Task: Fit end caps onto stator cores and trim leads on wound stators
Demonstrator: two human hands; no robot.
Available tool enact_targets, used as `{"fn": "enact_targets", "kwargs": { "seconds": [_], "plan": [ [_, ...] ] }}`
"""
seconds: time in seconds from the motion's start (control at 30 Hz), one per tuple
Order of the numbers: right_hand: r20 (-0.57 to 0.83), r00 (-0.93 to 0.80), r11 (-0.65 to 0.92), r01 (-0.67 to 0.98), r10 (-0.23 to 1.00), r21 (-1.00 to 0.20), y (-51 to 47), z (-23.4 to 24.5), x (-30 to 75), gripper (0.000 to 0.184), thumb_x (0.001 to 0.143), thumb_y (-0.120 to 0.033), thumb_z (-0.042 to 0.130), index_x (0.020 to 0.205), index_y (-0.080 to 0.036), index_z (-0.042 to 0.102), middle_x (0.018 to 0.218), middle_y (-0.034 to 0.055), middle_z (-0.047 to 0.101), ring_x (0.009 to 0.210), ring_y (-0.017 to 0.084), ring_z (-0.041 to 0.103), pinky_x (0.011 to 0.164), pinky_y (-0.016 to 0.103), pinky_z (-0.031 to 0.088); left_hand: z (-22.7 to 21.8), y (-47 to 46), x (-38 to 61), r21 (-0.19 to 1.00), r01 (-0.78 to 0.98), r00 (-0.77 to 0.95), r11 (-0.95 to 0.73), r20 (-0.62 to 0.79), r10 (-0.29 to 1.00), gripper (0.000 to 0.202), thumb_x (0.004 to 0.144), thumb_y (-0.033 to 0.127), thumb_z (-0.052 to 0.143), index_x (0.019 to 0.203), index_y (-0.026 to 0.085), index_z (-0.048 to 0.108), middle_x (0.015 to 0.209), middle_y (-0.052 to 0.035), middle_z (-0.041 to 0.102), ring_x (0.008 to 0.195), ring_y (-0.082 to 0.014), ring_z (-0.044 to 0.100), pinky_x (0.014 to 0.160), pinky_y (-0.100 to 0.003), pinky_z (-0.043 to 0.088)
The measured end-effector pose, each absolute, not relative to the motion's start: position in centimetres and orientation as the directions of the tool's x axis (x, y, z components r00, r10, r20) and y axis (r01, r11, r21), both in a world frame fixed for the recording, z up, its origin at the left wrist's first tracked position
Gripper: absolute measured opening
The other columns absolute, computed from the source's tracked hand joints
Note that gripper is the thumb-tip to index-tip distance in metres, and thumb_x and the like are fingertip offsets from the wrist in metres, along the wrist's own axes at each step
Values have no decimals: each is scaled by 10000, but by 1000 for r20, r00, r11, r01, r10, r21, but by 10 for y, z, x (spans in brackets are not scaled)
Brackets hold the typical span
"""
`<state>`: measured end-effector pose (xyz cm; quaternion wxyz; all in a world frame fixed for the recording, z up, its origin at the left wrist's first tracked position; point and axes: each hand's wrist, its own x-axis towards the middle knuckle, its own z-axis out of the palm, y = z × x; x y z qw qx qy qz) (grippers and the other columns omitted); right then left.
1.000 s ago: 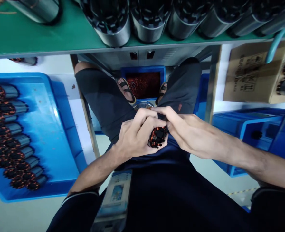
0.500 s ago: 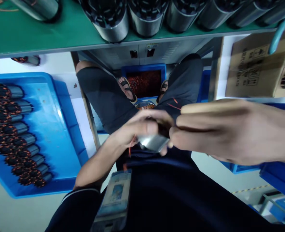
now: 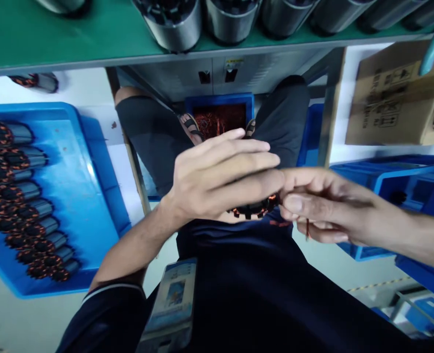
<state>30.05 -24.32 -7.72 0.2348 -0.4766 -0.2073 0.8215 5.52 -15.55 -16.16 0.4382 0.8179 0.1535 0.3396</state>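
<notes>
Above my lap, my left hand covers a motor stator, holding it with the fingers laid long across it. Only the stator's toothed black edge and copper windings show below the hand; its steel body is hidden. At the stator's right side, my right hand is closed in a pinch, thumb against forefinger, touching the left fingertips. A short length of copper wire hangs from under the right fingers.
On the left a blue tray holds rows of stators. Larger metal cylinders line the green bench. Between my feet is a blue bin with reddish wire scraps. A cardboard box stands at right.
My left hand has turned over the stator, hiding the steel side that showed before. My right hand has drawn back a little and turned, its thumb now visible.
</notes>
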Motion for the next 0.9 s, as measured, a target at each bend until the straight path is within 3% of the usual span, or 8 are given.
{"fn": "enact_targets", "kwargs": {
  "seconds": [0.07,0.17,0.3,0.4,0.53,0.67,0.8,0.9],
  "plan": [
    [-536,-416,-550,98,735,-829,-230,-72,312,457,1062,-623,949,867,-273,729,696,-32,571,563,98,412,435,261,285,-156,-153,67,996,-69,864,-59,90,496,298,1040,517,921,1165,252,868,1077,-53,923,1051,-301,924,1082,-493,758],
    [-326,-463,-44,522,824,-852,-219,-66,337,462,1170,-633,781,835,-317,805,691,-10,594,635,142,449,510,316,320,-151,-162,72,770,169,957,615,-277,84,468,1110,657,757,1104,193,811,871,-86,864,737,-301,870,734,-438,748],
    [-45,-396,280,721,917,-633,-216,-50,368,484,1128,-817,737,1062,-394,963,802,-41,735,808,149,648,699,401,457,-151,-164,59,992,121,846,-43,-81,527,470,951,427,1041,1283,217,781,1176,-76,896,1009,-260,887,911,-362,737],
    [-215,-273,19,658,938,-753,-214,-48,373,565,1054,-855,773,1320,-393,962,1130,-55,878,1010,153,808,849,397,575,-153,-153,52,803,-4,790,-595,367,491,358,1049,320,952,1346,233,772,1294,-85,884,1216,-269,872,1156,-434,727],
    [-578,-583,-526,280,572,-803,-220,-76,352,487,1159,-693,771,1244,-249,954,1039,4,897,885,128,852,786,265,657,-147,-142,62,682,-130,815,-720,487,313,78,1163,285,756,1151,335,814,1263,21,902,1232,-249,898,1334,-594,673],
    [-574,-642,-665,132,508,-735,-232,-97,330,438,1142,-592,860,947,-200,835,755,-30,755,596,107,663,593,263,592,-132,-145,68,790,-37,903,-612,289,319,135,1053,256,829,963,351,795,1127,67,882,1094,-237,905,1197,-561,750],
    [-321,-552,-117,372,770,-921,-232,-86,327,442,1206,-430,769,804,-256,711,611,-88,520,521,98,404,534,297,397,-132,-155,55,964,151,863,-217,-21,504,229,948,373,942,1043,274,758,971,-9,828,907,-251,840,886,-435,748],
    [-29,-631,356,473,775,-806,-229,-72,330,399,1178,-283,777,783,-291,730,672,-59,619,585,139,475,558,376,387,-140,-161,41,863,226,919,452,-343,196,354,982,494,923,1140,241,732,934,-47,862,756,-236,786,672,-346,608]
  ]
}}
